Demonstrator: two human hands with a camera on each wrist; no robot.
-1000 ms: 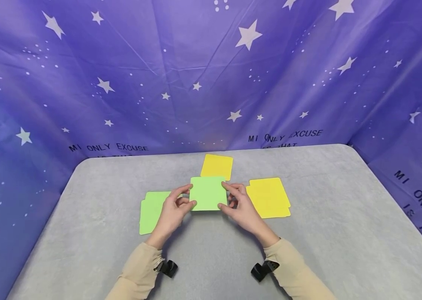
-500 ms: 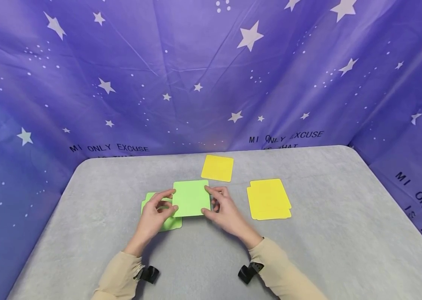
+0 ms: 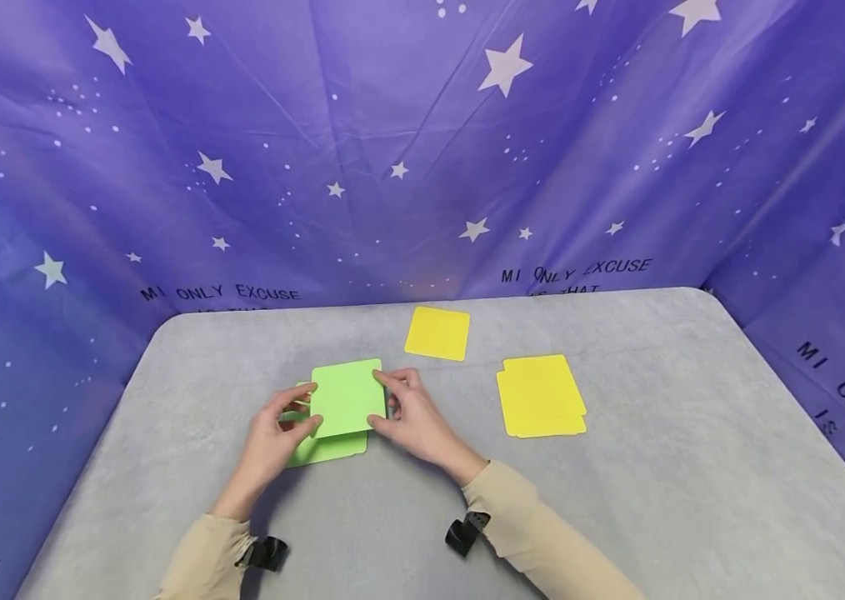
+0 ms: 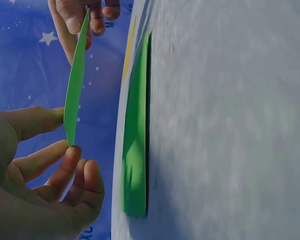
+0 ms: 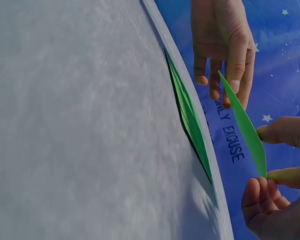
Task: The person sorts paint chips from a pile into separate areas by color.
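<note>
A square green card [image 3: 350,398] is held level above the table by both hands. My left hand [image 3: 270,437] pinches its left edge between thumb and fingers; the left wrist view shows the thin green card [image 4: 76,85] edge-on, apart from the surface. On the opposite edge, my right hand [image 3: 420,421] pinches it the same way, as the right wrist view of the card [image 5: 247,127] also shows. Below lies a pile of green cards [image 3: 328,448], partly hidden by the held card and the left hand.
A lone yellow card [image 3: 437,333] lies near the back of the grey table [image 3: 662,467]. To the right is a loosely stacked pile of yellow cards [image 3: 541,396]. A purple star-patterned curtain [image 3: 362,150] rises behind the table and along its sides.
Both hands have carried the green card leftward, from in front of the lone yellow card to above the green pile. The yellow cards have stayed in place.
</note>
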